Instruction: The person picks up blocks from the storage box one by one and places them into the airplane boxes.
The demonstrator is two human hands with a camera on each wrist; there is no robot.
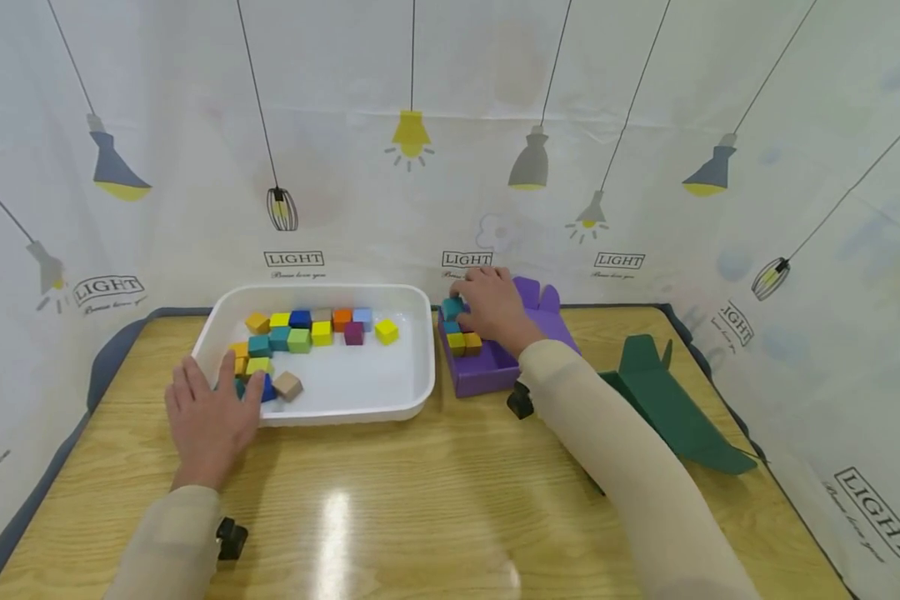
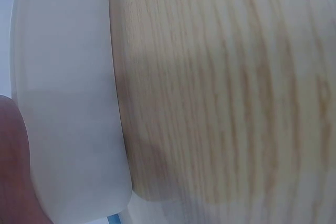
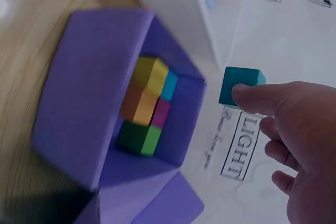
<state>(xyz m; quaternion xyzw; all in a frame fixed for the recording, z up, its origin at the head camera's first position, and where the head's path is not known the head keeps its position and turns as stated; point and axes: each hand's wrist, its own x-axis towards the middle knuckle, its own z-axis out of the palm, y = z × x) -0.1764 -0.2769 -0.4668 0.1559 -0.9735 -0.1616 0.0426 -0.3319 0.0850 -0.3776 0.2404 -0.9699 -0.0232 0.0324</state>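
Between thumb and fingers, my right hand pinches a teal cube at the back left of the open purple box, above its contents. Inside that box, the right wrist view shows a yellow cube, an orange cube, a green cube and others partly hidden. My left hand rests with spread fingers over the front left corner of the white tray. Its thumb is near a blue cube and a tan cube; whether it touches them I cannot tell.
Several coloured cubes lie at the left and back of the tray, among them a yellow cube set apart. A green box with raised flaps stands at the right, partly behind my right sleeve. A printed curtain borders the wooden table.
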